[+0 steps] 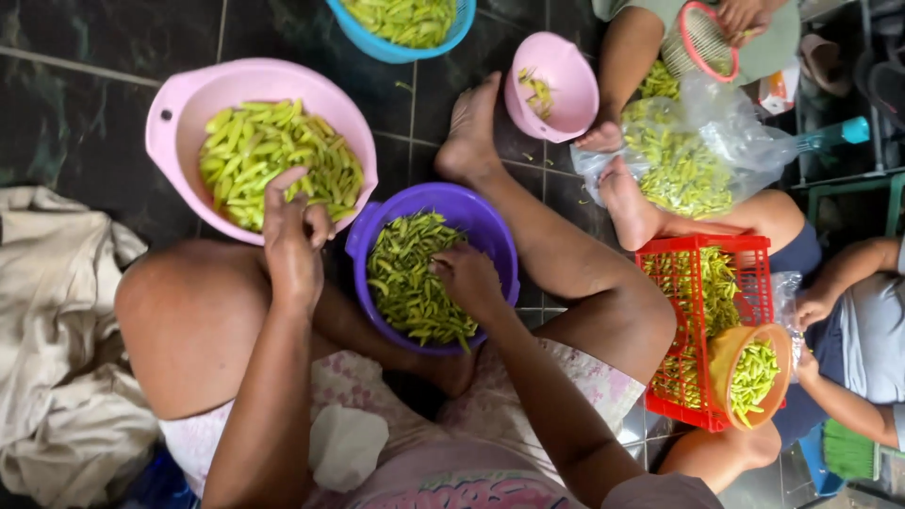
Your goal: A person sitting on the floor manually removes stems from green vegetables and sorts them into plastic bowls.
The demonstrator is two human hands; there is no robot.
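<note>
I sit on a dark tiled floor with my legs around a purple bowl (490,226) filled with green chili peppers (405,278). My right hand (467,273) reaches into that bowl, fingers curled among the peppers. My left hand (292,231) hovers at the near rim of a large pink bowl (189,90) heaped with lighter green peppers (273,155), fingers bent at the pile; whether it grips a pepper is unclear.
A small pink bowl (566,71) and a blue bowl (377,42) stand farther off. Other people sit at the right with a red crate (754,283), an orange bowl (731,353) and a plastic bag of peppers (735,132). Crumpled cloth (57,320) lies at left.
</note>
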